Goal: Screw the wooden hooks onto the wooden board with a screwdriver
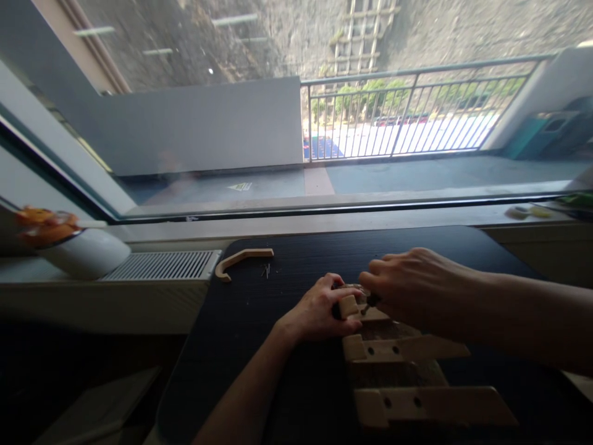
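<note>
Dark tabletop (296, 259), rounded corners, pushed up by a pale windowsill (324, 226) under a big window. Outside: walkway, metal railing (417, 110), low white wall (208, 127), grey slope behind. Left side: white pot (86, 252) with something orange (46, 222) at its mouth, blurred; slatted vent (162, 266) next to it.

Wooden assembly (398, 372) on right half of the tabletop, near edge dim: brown, rough-faced board with three light crosspieces over it. Near crosspiece (449, 403) and middle crosspiece (417, 350) each show two dark round holes or screw heads, can't tell which; both run out past the board's right edge. Far crosspiece (374, 314) partly under the hands.

Left hand (315, 311): at the far left end of the assembly, thumb on the near side, other fingers over the far side, bent round the far crosspiece's end block (349, 306), no wide gap. Right hand (412, 279): from the right, above the far crosspiece, fingers curled closed round a dark-handled tool (373, 299), mostly hidden; its tip end comes down at the far crosspiece, exact contact unclear.

Bent wooden hook piece (248, 253) at the tabletop's far left corner, few loose screws (267, 271) just beside it, well apart from both hands.
</note>
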{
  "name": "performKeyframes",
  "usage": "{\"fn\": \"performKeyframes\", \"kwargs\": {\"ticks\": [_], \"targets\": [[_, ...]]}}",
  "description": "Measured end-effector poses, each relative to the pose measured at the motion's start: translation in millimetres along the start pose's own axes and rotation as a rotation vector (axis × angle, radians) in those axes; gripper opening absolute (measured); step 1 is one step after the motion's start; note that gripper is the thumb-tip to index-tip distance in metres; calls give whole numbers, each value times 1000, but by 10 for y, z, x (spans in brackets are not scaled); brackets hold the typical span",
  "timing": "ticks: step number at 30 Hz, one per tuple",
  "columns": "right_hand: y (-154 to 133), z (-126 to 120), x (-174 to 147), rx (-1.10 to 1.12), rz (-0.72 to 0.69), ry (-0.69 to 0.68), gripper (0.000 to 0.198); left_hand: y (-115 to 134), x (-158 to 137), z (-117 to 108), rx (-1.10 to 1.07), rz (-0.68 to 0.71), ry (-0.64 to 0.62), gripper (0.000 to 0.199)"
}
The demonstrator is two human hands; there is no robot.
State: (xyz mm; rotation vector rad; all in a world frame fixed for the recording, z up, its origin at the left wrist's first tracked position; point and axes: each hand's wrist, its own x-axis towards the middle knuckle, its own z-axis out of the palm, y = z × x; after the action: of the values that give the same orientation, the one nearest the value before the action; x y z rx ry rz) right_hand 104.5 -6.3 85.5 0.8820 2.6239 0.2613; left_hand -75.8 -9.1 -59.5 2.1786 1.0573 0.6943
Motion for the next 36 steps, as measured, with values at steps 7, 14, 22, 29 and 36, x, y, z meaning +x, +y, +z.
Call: {"fn": "performKeyframes", "kwargs": {"ticks": [7,14,22,29,36], "targets": [[-3,188,7,-78,-322,175,13,14,12,-23,-17,-8,-12,40],[-15,-3,85,48,61,-239,14,3,1,-10,-2,10,-6,53],[-44,-164,16,102,126,-171,17,-11,5,0,3,10,-4,54],[25,-103,49,68,-237,-35,15,12,0,-19,-8,-3,-15,43],[-57,-74,182,-2,-85,-63,10,-3,-3,-13,-13,9,-3,42]]}}
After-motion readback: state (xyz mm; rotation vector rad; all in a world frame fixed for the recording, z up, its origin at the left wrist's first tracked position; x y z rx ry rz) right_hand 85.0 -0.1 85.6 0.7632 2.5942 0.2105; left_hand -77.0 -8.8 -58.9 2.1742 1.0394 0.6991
